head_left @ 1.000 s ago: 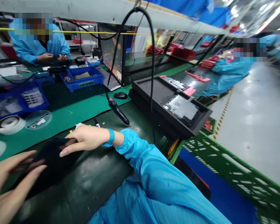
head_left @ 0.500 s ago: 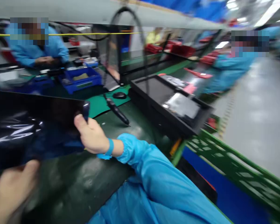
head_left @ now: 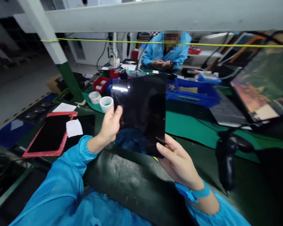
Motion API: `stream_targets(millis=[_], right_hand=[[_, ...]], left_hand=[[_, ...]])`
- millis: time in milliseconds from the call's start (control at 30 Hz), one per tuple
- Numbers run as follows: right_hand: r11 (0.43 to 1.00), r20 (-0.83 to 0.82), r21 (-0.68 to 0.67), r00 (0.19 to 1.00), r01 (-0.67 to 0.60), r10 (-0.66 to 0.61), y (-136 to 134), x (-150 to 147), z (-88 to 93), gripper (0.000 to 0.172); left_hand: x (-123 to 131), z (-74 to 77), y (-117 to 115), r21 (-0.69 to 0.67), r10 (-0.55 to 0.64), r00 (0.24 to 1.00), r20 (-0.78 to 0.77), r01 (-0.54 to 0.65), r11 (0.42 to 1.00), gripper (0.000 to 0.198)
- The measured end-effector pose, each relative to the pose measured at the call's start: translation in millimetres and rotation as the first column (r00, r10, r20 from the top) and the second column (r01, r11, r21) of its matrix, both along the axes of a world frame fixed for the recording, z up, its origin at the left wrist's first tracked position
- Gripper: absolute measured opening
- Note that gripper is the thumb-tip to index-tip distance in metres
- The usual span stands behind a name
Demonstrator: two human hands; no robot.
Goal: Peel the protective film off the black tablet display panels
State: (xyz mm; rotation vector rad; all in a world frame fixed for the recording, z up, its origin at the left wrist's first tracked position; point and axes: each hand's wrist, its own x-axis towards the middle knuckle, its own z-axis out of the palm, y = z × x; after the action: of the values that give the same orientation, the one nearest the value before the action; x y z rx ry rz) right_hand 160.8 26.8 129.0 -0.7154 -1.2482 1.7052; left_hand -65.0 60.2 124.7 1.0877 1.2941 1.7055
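Note:
A glossy black flat panel (head_left: 141,116), which looks like a screen, is held up in front of me above the dark green worktop (head_left: 127,185). My left hand (head_left: 110,124) grips its left edge, thumb on the face. Lower down, at the right corner, my right hand (head_left: 179,160) is closed on the panel, thumb in front and fingers mostly behind. A blue band (head_left: 195,193) circles my right wrist. The panel's face reflects a light and blue cloth. Its back is hidden from me.
To the left lie a red frame (head_left: 61,147) around a black sheet and a white cloth (head_left: 74,128). White tape rolls (head_left: 106,103) stand behind the panel. A black electric screwdriver (head_left: 226,163), a laptop (head_left: 228,108) and a blue bin (head_left: 193,92) are rightward. A co-worker (head_left: 167,53) sits opposite.
My view has swung left. The panel now stands more upright before me, in both hands as before. The red frame and tape rolls have come into view, and the black tray has left it.

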Motion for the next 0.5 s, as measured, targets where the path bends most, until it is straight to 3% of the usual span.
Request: stream_targets(millis=[100,200,300,367,500], right_hand=[[0.992,0.021,-0.073,0.995,0.098,-0.097,-3.0,-14.5,-9.8,0.034],[0.978,0.079,-0.066,0.978,0.2,-0.194,-10.6,-28.3,-16.9,0.042],[0.967,0.169,-0.075,0.959,0.244,-0.229,-19.4,-35.5,-21.4,0.046],[0.963,0.208,-0.1,0.951,0.252,-0.227,-24.2,-36.3,-25.3,0.049],[0.917,0.255,-0.224,0.928,0.329,-0.271,-28.7,-29.3,-35.8,0.054]], left_hand=[[-0.6,-6.6,1.5,0.115,-0.04,0.986,-0.161,0.059,0.992,0.062],[-4.2,-14.6,4.3,0.294,0.097,0.891,-0.443,0.042,0.955,0.081],[-2.9,-22.1,2.8,0.401,0.307,0.601,-0.738,0.025,0.916,0.082],[2.8,-26.1,-1.6,0.388,0.316,0.417,-0.852,0.097,0.917,0.083],[18.2,-27.8,-15.9,0.309,0.262,0.204,-0.943,0.243,0.92,0.089]])
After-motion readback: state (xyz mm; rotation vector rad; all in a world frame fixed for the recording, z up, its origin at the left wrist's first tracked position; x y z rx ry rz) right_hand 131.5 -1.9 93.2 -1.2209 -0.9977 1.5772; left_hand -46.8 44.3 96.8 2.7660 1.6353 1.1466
